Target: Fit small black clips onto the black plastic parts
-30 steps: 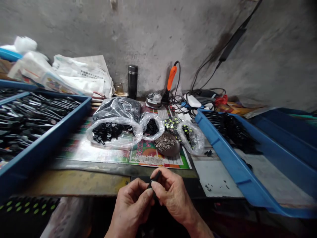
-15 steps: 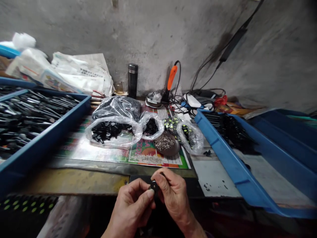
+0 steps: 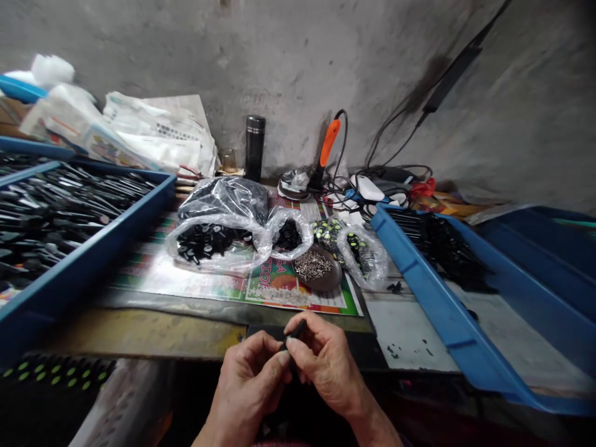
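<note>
At the front edge of the bench, my left hand [image 3: 250, 380] and my right hand [image 3: 329, 367] meet, thumbs and forefingers pinched close together. Between them is a small black part [image 3: 300, 327], its dark end poking up above my right thumb. Both hands grip it, and my fingers cover most of it. Just beyond stands a round dish [image 3: 334, 277] of small metal pins [image 3: 313, 265]. Open clear plastic bags of black pieces [image 3: 205, 243], smaller black pieces [image 3: 287, 236] and black pieces with yellow-green dots [image 3: 356, 248] lie around it.
A blue tray [image 3: 158, 192] full of long black parts stands at left, another blue tray [image 3: 419, 292] with black parts at right. Behind are a black flask [image 3: 254, 148], an orange-handled tool [image 3: 329, 143] and cables. Dotted black parts [image 3: 56, 375] sit low at left.
The black part has turned between my fingers: its round face with a small centre spot showed before, and now a dark end points up. The whole view has shifted slightly.
</note>
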A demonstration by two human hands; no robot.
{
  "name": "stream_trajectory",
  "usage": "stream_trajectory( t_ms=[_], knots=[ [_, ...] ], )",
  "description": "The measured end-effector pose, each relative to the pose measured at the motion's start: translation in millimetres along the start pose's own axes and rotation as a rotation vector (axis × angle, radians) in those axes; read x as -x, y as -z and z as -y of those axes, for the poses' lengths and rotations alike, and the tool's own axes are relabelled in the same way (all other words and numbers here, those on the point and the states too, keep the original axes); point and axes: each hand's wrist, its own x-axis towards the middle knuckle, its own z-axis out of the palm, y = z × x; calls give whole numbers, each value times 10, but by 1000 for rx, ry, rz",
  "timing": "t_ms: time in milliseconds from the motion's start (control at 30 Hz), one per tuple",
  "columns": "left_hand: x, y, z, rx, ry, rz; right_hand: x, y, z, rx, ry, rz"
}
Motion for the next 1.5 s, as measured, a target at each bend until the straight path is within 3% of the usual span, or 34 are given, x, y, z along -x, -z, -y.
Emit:
stream_trajectory(
  t_ms=[300,500,700,833,1000,1267,1333,1433,1500],
  knots=[
    [39,-20,-54,33,50,131,-31,149,-150,-166,81,135],
    [47,-29,-10,60,72,44,-1,-18,-161,84,255,-175],
    [28,-9,-51,45,45,10,1,33,-79,-87,80,33],
    [21,-12,-41,7,3,18,25,27,3,-35,-9,44],
    [14,3,-17,-21,-11,-7,11,-6,-31,-3,13,33],
    [59,8,-77,9,22,109,-47,101,-127,-151,78,129],
    [68,-7,-65,42,38,87,-36,58,-123,-90,112,57],
    [63,-12,-41,68,40,40,-8,-29,-113,89,246,-152],
    [51,-4,-38,73,39,30,2,-54,-107,109,248,-166]
  ],
)
